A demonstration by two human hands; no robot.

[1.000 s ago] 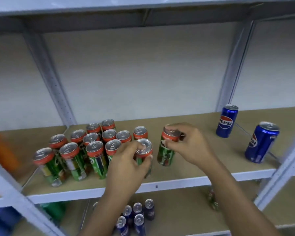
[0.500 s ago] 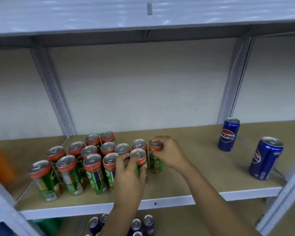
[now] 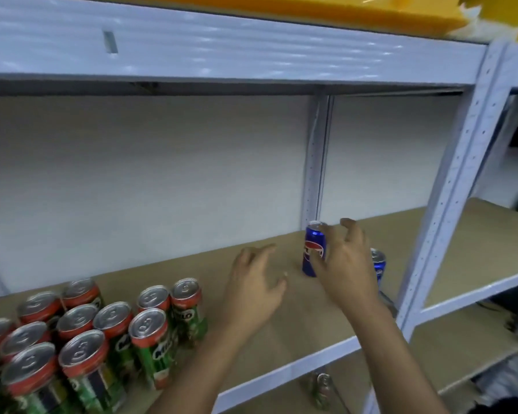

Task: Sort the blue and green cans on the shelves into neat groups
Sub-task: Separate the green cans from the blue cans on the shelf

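Several green cans (image 3: pixel 150 333) with red rims stand grouped at the left of the wooden shelf (image 3: pixel 281 330). A blue can (image 3: pixel 313 249) stands upright farther right near the back post. A second blue can (image 3: pixel 378 264) is partly hidden behind my right hand (image 3: pixel 346 264). That hand hovers just in front of the first blue can with its fingers spread and loosely curved, holding nothing. My left hand (image 3: pixel 254 282) hangs over the bare shelf between the green group and the blue can, fingers relaxed and empty.
White metal posts (image 3: pixel 455 186) frame the shelf bay, with another shelf (image 3: pixel 476 246) to the right. A yellow object (image 3: pixel 311 10) lies on the top shelf. One green can (image 3: pixel 320 389) shows on the shelf below.
Both hands let go of the green cans and moved right toward the blue cans. The view swung to the right and upward.
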